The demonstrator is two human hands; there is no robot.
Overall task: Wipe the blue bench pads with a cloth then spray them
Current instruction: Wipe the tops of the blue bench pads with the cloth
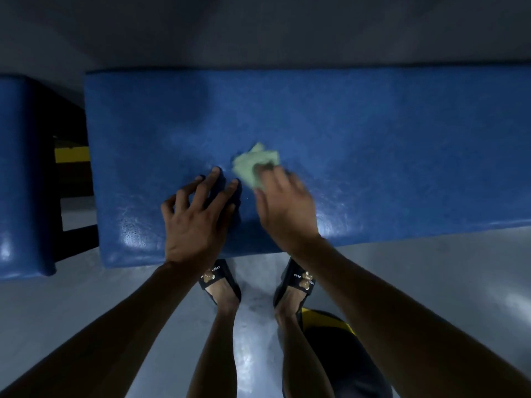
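1. The right hand (283,202) sits at the centre of the frame, its grip closed on a bunched pale green cloth (255,165). The cloth pokes out past the fingertips toward the upper left and lies pressed against the large blue bench pad (373,133). The hand is blurred, so the exact lie of its fingers cannot be made out.
2. The left hand (198,216) rests just left of the right one. Its grip is wide, with fingers spread and tips touching the pad, holding nothing. It looks to be bracing the body.
3. The pad's long axis runs left to right across the frame. Most of the surface lies to the right of the cloth, and a smaller part lies to the left past the bracing hand.
4. A second blue pad (23,173) stands at the left edge of the frame, apart from the first across a dark gap. The left hand is nearer it, but the cloth is in the right hand.
5. Wiping appears to be the step in hand. No spray bottle is visible.
6. The person's feet in black sandals (298,280) stand on the grey floor (86,297) below the pad's near edge.
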